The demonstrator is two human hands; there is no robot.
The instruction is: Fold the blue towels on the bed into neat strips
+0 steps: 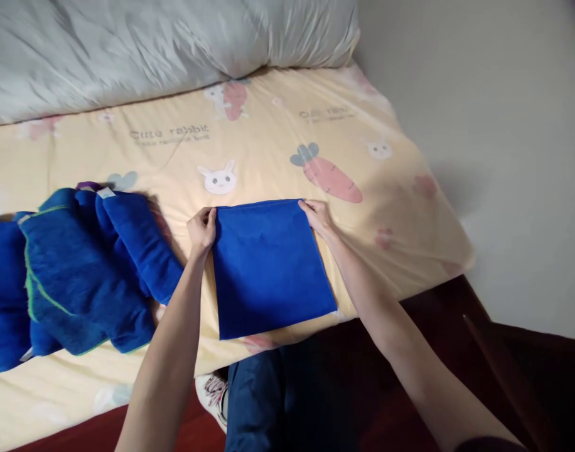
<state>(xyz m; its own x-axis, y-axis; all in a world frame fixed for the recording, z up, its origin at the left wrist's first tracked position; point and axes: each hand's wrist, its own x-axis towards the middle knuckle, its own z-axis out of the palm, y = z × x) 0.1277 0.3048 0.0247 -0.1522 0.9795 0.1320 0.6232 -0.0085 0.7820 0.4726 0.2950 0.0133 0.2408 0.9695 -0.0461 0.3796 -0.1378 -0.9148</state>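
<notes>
A blue cloth (271, 270), folded into a rough square, lies flat near the front edge of the bed. My left hand (203, 230) pinches its far left corner between thumb and fingers. At the far right corner, my right hand (317, 217) grips the cloth in the same way. The far edge is stretched fairly straight between both hands. To the left, close to my left forearm, lies a heap of crumpled blue cloths (87, 276), one of them with green edging.
A yellow bedsheet (263, 135) printed with rabbits and carrots covers the bed. A pale grey quilt (174, 47) lies along the far side. The wall (513, 157) stands at the right. Below the bed edge are a dark red floor and my shoe (214, 395).
</notes>
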